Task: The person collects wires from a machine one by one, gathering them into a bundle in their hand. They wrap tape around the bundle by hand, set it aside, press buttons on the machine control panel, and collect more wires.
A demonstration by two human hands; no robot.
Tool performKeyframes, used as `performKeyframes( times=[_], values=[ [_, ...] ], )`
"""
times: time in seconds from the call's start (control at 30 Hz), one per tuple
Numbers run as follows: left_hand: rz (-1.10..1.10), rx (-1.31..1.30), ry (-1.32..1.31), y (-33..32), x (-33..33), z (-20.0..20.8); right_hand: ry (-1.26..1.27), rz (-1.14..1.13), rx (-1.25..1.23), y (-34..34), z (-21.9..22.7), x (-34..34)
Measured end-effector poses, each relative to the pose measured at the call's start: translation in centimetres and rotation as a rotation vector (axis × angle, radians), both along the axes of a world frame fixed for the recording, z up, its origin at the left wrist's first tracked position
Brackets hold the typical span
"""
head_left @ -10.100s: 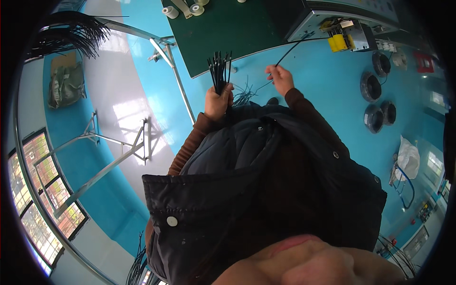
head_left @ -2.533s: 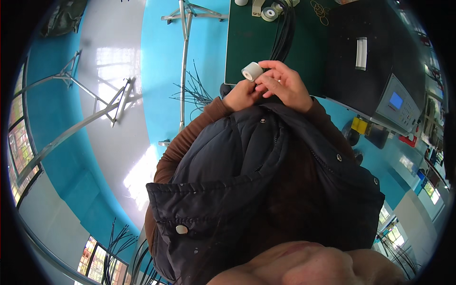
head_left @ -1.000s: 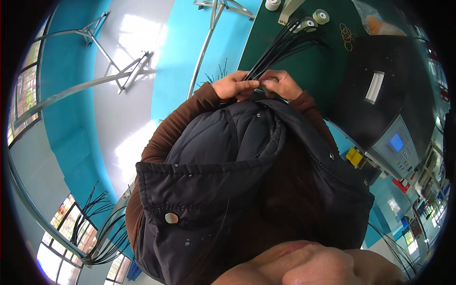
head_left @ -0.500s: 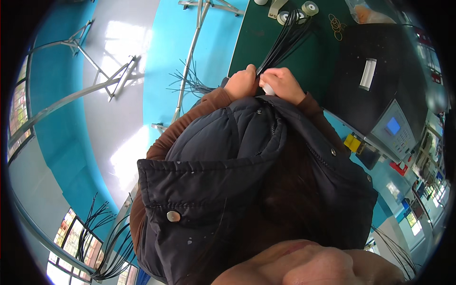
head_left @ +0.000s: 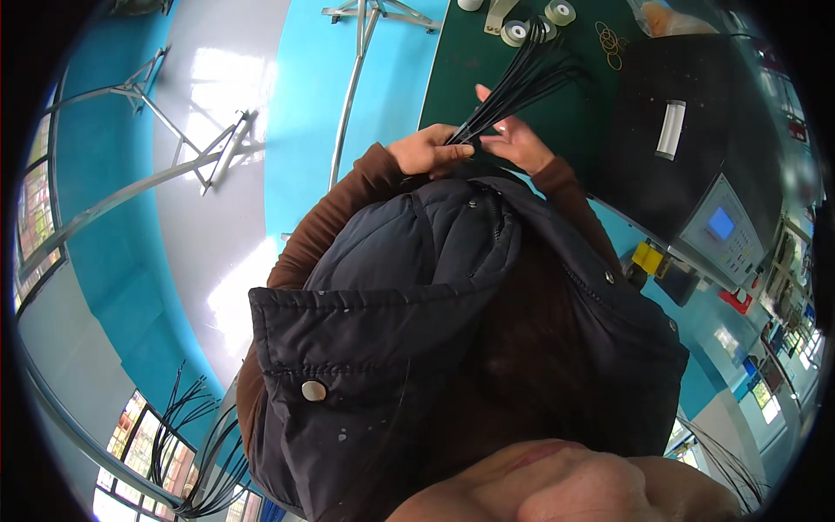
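Observation:
A bundle of thin black cables (head_left: 513,91) fans out over the green table top (head_left: 465,65), pointing away and to the right. My left hand (head_left: 430,150) is closed around its near end, thumb lying across the cables. Beside and partly behind the bundle, my right hand (head_left: 519,146) is open with its fingers apart; a fingertip shows past the far side of the cables. The cables hide part of that hand, and whether it touches them I cannot tell. Below my hands, the rest of the bundle is hidden by my dark padded vest (head_left: 374,252).
At the table's far side lie rolls of white tape (head_left: 561,12) near a tape dispenser (head_left: 499,16), and tan rubber bands (head_left: 610,45). A black machine (head_left: 644,122) with a grey control panel (head_left: 722,228) stands on the right. Metal stands (head_left: 348,104) are on the left floor.
My right hand has opened from its grip by the bundle; the white thing seen in it no longer shows. My left hand has turned, thumb now across the cables. The cable ends at left went out of sight.

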State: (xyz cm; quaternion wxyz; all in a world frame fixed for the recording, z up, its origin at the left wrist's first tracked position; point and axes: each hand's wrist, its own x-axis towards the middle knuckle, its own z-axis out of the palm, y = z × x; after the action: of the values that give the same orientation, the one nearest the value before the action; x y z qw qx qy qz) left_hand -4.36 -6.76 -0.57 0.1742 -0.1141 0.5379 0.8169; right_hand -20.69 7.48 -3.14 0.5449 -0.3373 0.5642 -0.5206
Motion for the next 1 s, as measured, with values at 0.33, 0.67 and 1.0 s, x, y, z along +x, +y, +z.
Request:
performKeyframes(
  times=[0.33, 0.67, 1.0],
  values=[
    [0.0, 0.018, 0.008, -0.2, -1.0, 0.2, 0.064, 0.122, 0.025, -1.2, -7.1, 0.0],
    [0.273, 0.025, -0.105, 1.0, -1.8, -1.0, -0.013, -0.065, 0.105, 0.1, 0.5, 0.5],
    [0.512, -0.27, -0.194, 2.1, -3.0, -5.8, 0.154, 0.244, -0.355, -1.0, 9.4, 2.6]
  ],
)
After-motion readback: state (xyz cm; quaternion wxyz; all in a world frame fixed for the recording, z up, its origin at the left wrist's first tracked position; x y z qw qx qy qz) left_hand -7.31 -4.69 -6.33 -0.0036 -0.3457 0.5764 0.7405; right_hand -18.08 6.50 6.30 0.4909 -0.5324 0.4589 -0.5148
